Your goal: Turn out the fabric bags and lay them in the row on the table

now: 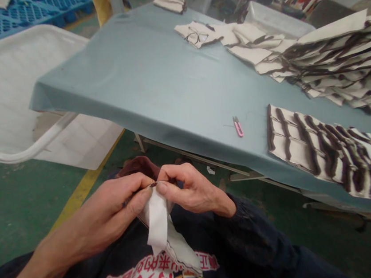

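Observation:
Close to my chest, my left hand point(125, 199) pinches the upper edge of a white fabric piece point(178, 240) with a dark edge. My right hand point(191, 187) pinches the same edge, its fingertips almost against the left ones. A thin thread seems to run between the fingertips; its ends are hidden. From the pinched spot a white strip point(157, 222) hangs down over the fabric. Beyond my hands, pink-handled thread snips point(238, 126) lie on the blue-grey table point(152, 80).
Rows of white pieces with dark brown edging point(303, 143) lie at the table's right. Behind them is a large heap of similar pieces point(340, 59). Eyeglasses point(196, 35) rest on fabric farther back. A white tub point(85, 139) stands left, near blue pallets point(24, 19).

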Action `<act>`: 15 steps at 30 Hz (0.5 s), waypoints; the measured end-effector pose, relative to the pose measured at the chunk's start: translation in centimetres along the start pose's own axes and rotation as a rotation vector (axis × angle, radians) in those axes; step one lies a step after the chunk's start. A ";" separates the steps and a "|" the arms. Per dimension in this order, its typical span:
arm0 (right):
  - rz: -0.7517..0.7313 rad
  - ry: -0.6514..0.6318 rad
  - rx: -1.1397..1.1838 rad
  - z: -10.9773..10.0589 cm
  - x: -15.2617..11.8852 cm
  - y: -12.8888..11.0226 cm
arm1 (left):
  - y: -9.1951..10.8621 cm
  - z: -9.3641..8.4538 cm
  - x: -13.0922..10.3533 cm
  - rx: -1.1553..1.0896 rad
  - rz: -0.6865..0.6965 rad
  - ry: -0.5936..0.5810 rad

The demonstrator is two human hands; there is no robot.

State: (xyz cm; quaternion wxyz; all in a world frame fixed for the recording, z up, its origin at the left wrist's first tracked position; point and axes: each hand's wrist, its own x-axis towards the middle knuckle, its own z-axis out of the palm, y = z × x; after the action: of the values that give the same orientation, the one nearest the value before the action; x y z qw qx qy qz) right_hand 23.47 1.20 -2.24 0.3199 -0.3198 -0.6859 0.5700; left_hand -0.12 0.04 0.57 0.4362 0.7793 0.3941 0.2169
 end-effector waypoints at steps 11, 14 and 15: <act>0.123 0.045 -0.170 -0.1 -0.3 0.0 | -0.8 1.7 0.1 0.028 -0.083 0.150; 0.198 0.030 -0.204 -0.5 0.0 -0.8 | -1.0 1.8 -0.2 0.046 -0.071 0.167; 0.215 0.031 -0.212 -0.5 0.1 -1.0 | -1.0 1.8 -0.3 0.056 -0.066 0.174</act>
State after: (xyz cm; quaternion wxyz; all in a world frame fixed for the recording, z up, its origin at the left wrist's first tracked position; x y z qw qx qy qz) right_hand 23.71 1.42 -1.14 0.2318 -0.4321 -0.6991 0.5203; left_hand 0.49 -0.80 -1.26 0.3854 0.7559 0.4619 0.2584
